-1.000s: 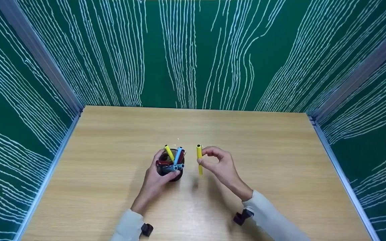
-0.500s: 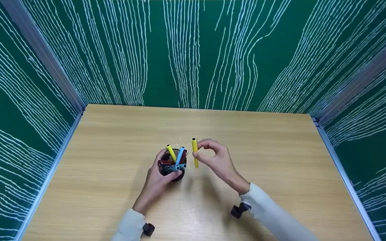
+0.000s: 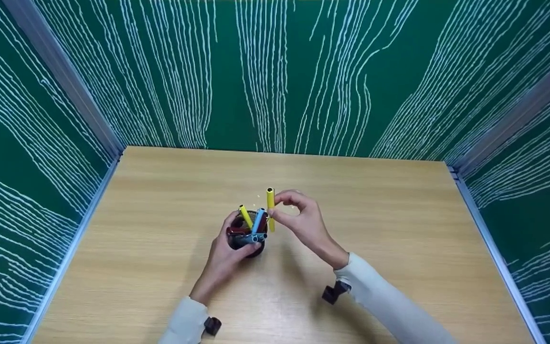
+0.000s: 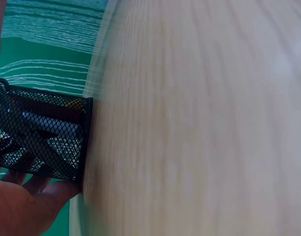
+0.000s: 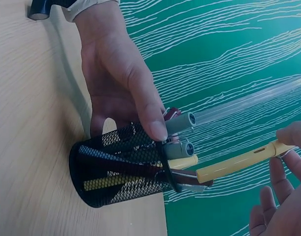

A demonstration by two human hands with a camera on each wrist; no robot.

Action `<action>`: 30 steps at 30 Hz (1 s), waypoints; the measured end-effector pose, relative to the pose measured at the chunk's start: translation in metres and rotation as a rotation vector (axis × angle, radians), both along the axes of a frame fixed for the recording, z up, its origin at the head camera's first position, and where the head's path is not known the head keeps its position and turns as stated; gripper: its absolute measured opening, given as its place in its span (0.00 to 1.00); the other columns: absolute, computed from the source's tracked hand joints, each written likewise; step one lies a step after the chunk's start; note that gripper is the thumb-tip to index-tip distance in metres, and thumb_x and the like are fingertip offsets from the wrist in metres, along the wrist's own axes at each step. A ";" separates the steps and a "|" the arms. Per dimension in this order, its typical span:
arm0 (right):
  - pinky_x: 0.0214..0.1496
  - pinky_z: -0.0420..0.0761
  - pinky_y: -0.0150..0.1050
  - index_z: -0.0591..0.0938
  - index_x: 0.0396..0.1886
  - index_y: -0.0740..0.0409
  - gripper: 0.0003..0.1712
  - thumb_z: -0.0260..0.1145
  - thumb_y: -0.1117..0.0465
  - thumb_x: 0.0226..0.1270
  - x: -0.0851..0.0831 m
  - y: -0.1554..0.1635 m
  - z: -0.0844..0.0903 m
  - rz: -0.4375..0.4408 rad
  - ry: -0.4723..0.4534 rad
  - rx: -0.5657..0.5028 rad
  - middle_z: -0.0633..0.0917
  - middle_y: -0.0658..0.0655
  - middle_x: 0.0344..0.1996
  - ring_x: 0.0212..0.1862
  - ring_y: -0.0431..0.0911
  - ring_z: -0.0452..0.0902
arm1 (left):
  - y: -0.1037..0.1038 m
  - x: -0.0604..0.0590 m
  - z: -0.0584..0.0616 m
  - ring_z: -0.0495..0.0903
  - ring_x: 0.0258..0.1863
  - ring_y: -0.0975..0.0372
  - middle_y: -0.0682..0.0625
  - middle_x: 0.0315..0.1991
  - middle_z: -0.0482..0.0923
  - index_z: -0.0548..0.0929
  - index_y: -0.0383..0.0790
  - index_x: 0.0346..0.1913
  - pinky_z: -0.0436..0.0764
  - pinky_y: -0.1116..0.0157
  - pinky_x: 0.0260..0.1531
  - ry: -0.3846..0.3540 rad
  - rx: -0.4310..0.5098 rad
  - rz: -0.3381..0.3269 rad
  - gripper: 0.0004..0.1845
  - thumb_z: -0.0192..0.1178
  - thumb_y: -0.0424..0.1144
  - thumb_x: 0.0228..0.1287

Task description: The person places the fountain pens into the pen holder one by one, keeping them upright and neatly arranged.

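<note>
My left hand (image 3: 225,251) grips a black mesh pen holder (image 4: 85,137) that stands on the table, fingers round one side and thumb at the rim. Inside it are several pens: a yellow one (image 3: 245,216) leaning left, a light blue one (image 3: 258,220), dark red ones and grey-green ones (image 5: 181,123). Between thumb and fingertips my right hand (image 3: 301,215) pinches another yellow pen (image 5: 238,164) near its upper end. That pen is upright in the head view, close beside the holder's right rim. In the right wrist view its lower end overlaps the pen tops at the opening.
The wooden table (image 3: 375,205) extends around both hands. Green panels with white wavy lines (image 3: 227,95) enclose it at the back and sides, joined by grey metal posts (image 3: 65,76). A dark wrist-worn device (image 3: 336,291) sits at each grey sleeve.
My right hand has moved left and farther from me, bringing the pinched yellow pen from a gap away to right beside the holder. My left hand keeps its grip on the holder.
</note>
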State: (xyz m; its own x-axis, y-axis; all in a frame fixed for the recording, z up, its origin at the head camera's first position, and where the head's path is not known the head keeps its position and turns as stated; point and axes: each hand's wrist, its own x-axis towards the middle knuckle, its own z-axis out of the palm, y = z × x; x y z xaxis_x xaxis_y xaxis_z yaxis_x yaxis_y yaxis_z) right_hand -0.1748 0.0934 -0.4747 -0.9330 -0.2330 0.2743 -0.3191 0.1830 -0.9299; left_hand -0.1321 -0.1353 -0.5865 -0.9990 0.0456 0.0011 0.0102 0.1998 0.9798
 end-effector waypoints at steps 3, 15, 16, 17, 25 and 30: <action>0.67 0.75 0.56 0.92 0.49 0.53 0.09 0.79 0.61 0.72 -0.003 -0.006 0.001 0.008 0.001 -0.001 0.90 0.50 0.48 0.57 0.50 0.80 | 0.000 0.000 0.000 0.74 0.75 0.48 0.49 0.77 0.75 0.65 0.61 0.85 0.61 0.34 0.78 0.014 0.005 0.005 0.51 0.82 0.52 0.62; 0.67 0.75 0.59 0.93 0.45 0.54 0.08 0.81 0.62 0.67 -0.014 -0.030 -0.009 0.035 -0.026 0.000 0.91 0.50 0.44 0.56 0.54 0.81 | 0.001 0.000 -0.002 0.77 0.71 0.50 0.50 0.73 0.78 0.68 0.61 0.83 0.67 0.41 0.76 0.050 -0.007 0.009 0.49 0.82 0.48 0.60; 0.67 0.75 0.59 0.93 0.44 0.54 0.08 0.81 0.62 0.67 -0.015 -0.032 -0.011 0.035 -0.027 0.004 0.91 0.50 0.44 0.55 0.53 0.82 | 0.002 -0.001 -0.002 0.78 0.70 0.50 0.49 0.73 0.78 0.68 0.60 0.82 0.68 0.41 0.76 0.053 -0.008 0.007 0.49 0.82 0.47 0.60; 0.67 0.75 0.58 0.93 0.44 0.54 0.08 0.81 0.62 0.66 -0.015 -0.033 -0.013 0.037 -0.027 0.009 0.91 0.50 0.44 0.55 0.51 0.81 | 0.001 -0.001 -0.002 0.77 0.71 0.50 0.50 0.74 0.78 0.68 0.60 0.82 0.68 0.41 0.76 0.053 -0.010 0.007 0.49 0.82 0.47 0.60; 0.66 0.74 0.53 0.94 0.43 0.50 0.07 0.81 0.62 0.66 -0.017 -0.043 -0.021 0.049 -0.021 0.011 0.91 0.46 0.45 0.55 0.47 0.80 | 0.001 0.000 -0.002 0.78 0.69 0.50 0.48 0.73 0.79 0.68 0.59 0.82 0.70 0.40 0.73 0.087 -0.002 -0.006 0.48 0.81 0.48 0.62; 0.68 0.74 0.59 0.93 0.44 0.51 0.08 0.81 0.61 0.67 -0.015 -0.050 -0.021 0.064 -0.022 0.008 0.90 0.46 0.47 0.57 0.47 0.80 | -0.001 0.001 -0.003 0.78 0.70 0.49 0.47 0.73 0.79 0.67 0.59 0.83 0.70 0.39 0.73 0.090 0.002 -0.014 0.48 0.81 0.48 0.63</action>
State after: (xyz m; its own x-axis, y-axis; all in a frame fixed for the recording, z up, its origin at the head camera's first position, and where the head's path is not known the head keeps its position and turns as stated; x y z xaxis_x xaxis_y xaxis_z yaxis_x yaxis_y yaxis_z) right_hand -0.1900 0.0439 -0.4959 -0.9219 -0.2948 0.2515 -0.3096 0.1698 -0.9356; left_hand -0.1315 -0.1361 -0.5893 -0.9941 0.0593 0.0909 0.1009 0.1966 0.9753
